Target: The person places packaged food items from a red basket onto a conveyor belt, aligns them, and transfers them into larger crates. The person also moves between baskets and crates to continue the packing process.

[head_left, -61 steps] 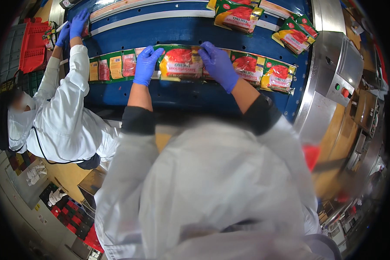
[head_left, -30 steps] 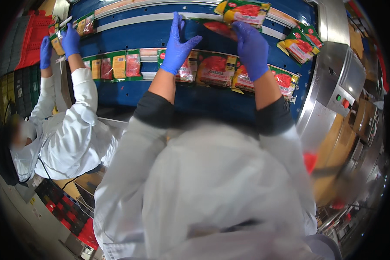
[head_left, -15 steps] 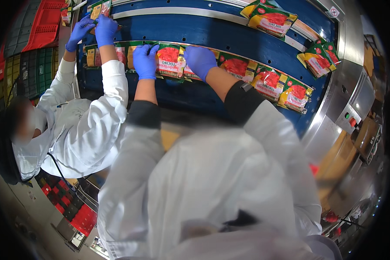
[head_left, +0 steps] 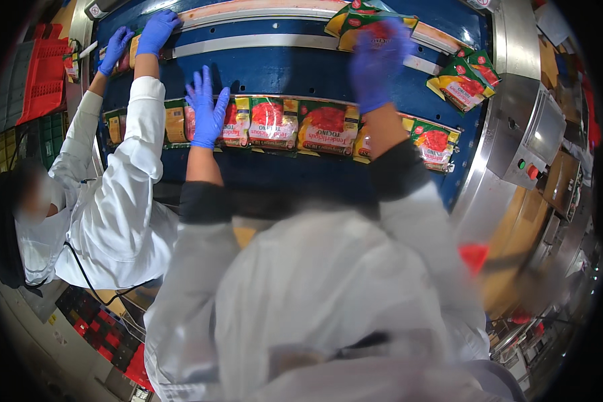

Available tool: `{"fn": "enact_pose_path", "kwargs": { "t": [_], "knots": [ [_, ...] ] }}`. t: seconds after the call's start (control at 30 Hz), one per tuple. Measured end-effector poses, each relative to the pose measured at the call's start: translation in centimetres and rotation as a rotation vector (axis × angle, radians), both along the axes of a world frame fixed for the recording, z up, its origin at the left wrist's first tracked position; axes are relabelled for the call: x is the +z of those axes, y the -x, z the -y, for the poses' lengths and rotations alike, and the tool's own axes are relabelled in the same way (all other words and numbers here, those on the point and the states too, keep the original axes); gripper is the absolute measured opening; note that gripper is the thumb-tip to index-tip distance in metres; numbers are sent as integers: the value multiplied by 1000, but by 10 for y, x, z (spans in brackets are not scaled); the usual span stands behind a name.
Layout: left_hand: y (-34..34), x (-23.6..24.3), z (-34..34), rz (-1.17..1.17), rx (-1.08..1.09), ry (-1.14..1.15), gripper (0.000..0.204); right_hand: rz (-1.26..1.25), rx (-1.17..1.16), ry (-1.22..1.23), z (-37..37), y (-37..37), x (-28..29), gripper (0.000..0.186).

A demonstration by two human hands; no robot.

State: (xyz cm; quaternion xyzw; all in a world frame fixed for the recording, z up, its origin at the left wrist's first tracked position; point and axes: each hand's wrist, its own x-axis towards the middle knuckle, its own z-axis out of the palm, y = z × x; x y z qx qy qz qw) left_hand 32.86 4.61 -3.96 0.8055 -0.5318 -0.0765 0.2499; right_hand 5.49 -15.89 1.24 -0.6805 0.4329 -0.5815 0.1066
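L hand (head_left: 208, 120), abt 11 o'clock, has its fingers spread wide w/ no pack held, right by the row of packs (head_left: 328, 124). The row goes from 10 to 2 o'clock on the blue belt (head_left: 268, 70). R hand (head_left: 380, 63), 1 o'clock, is a blur at the pile of packs (head_left: 348, 28); can't tell if its fingers grip one. 2 more packs (head_left: 459, 82) lie at 2 o'clock. Co-worker's hands (head_left: 157, 33), 10–11 o'clock.
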Motion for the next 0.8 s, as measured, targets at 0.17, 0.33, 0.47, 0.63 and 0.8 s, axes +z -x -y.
{"fn": "enact_pose_path", "kwargs": {
  "t": [0.17, 0.33, 0.47, 0.63, 0.8],
  "knots": [
    [83, 50, 84, -284, -243, 293, 86, -269, 53, -654, 79, 97, -28, 28],
    [130, 42, 155, -890, -293, 359, 74, -323, 172, -198, 41, 68, 11, 15],
    [105, 38, 173, -1187, -244, 277, 47, -223, 352, -197, 18, 48, 25, 16],
    [56, 33, 175, -1168, -84, 265, 32, -111, 415, -554, 33, 0, 1, 23],
    [2, 8, 202, -351, 111, 141, 52, -515, 242, -532, 58, -66, -28, 23]
  ]
}}
